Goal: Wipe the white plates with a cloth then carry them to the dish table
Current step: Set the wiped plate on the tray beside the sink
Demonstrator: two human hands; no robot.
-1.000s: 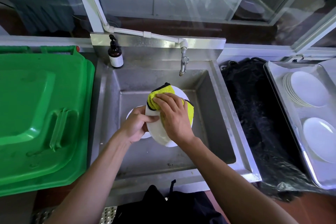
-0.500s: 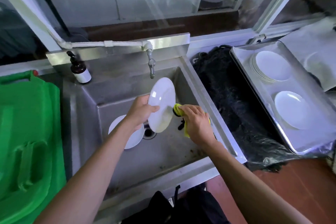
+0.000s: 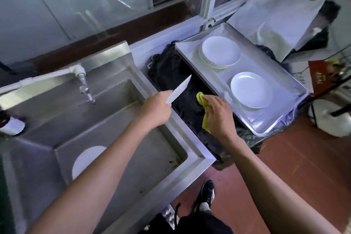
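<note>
A: Over the right rim of the steel sink (image 3: 133, 89), the left hand (image 3: 154, 110) grips a white plate (image 3: 178, 89) by its lower edge; the plate is seen edge-on, tilted up and to the right, above the black cloth strip (image 3: 167, 70).

B: And the right hand?

A: The right hand (image 3: 218, 114) is curled round a yellow cloth (image 3: 202, 100), bunched, one corner poking out by the fingers and another hanging below the palm. It hangs above the same black strip, just beside the near-left edge of the metal tray (image 3: 284, 74).

B: Where are the other plates?

A: A stack of white plates (image 3: 219, 51) sits at the far end of the tray, a second, lower stack (image 3: 249, 89) at the near end, close to the tray's left edge. One more plate (image 3: 85, 157) lies flat in the sink basin, partly behind the left forearm.

B: Any open room?

A: Bare tray floor shows between the two stacks and along the right wall. The red floor (image 3: 284, 157) lies open below the tray's near corner, and a black shoe (image 3: 207, 195) stands on it near the sink's front corner. A tap (image 3: 83, 83) juts over the basin's back edge, well apart from both hands.
</note>
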